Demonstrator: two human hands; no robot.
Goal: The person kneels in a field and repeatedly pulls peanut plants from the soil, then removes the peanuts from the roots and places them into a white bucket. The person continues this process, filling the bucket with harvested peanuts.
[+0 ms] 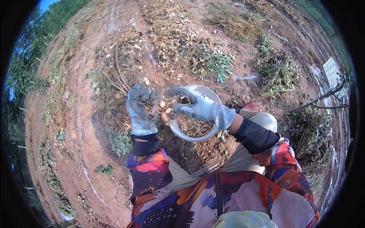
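Observation:
My left hand (pixel 140 107), in a grey-blue coated work glove, is closed around the stems of a dried peanut plant (pixel 118 75). The stems and leaves trail off beyond that hand, while its roots and several peanut pods (pixel 164 113) point towards the right. My right hand (pixel 199 105), gloved alike, hovers over a pale round basin (pixel 196 139) with thumb and fingers spread beside the roots. Thin root strands reach to its fingertips; whether it touches them is hard to tell. Picked peanuts (pixel 196 127) cover the basin's bottom, partly hidden by this hand.
Rows of pulled peanut plants (pixel 182 42) lie on the reddish soil ahead. Another leafy heap (pixel 278 71) is at the right, near a bare branch (pixel 319 99). Strips of plastic film (pixel 245 77) lie about. Loose pods (pixel 178 76) rest beyond the basin, which stands before my legs.

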